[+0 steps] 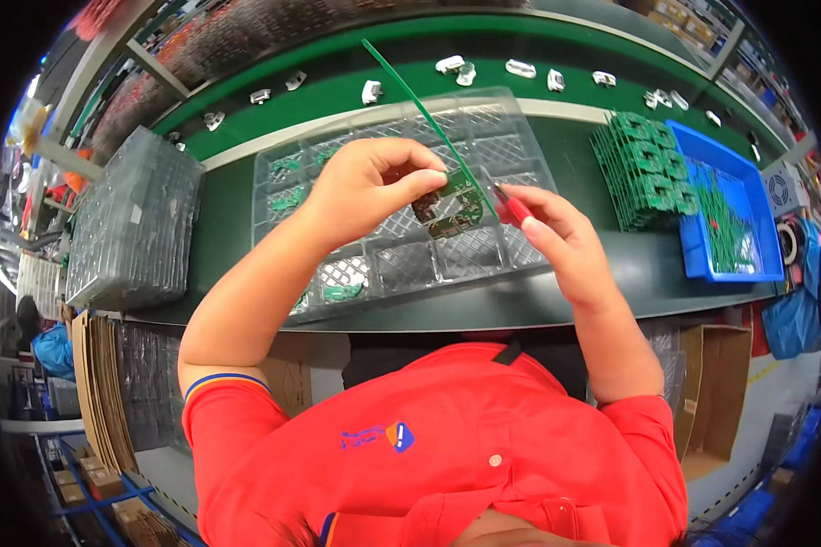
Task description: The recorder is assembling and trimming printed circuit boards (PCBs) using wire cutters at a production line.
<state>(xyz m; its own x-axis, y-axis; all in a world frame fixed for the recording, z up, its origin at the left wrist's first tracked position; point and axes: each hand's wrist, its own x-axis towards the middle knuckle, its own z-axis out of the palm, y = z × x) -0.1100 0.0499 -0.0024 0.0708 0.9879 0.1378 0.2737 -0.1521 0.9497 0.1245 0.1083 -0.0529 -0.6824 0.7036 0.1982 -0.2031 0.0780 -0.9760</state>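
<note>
Circuit board (pixel 456 210) above the clear tray (pixel 406 266): I have its upper-left corner pinched between the thumb and fingers of my left hand (pixel 365 187), probably to leave its right edge free. My right hand (pixel 561 237) is closed around a red-handled tool (pixel 517 209), tip beside the thin green strip (pixel 420 108) along that edge; whether they touch, I can't tell. Green pieces (pixel 342 292) lie in some compartments. Farther right, stacked green boards (pixel 643 178) stand beside a blue bin (pixel 770 251) of green strips (pixel 725 228), seemingly placed for easy reach.
</note>
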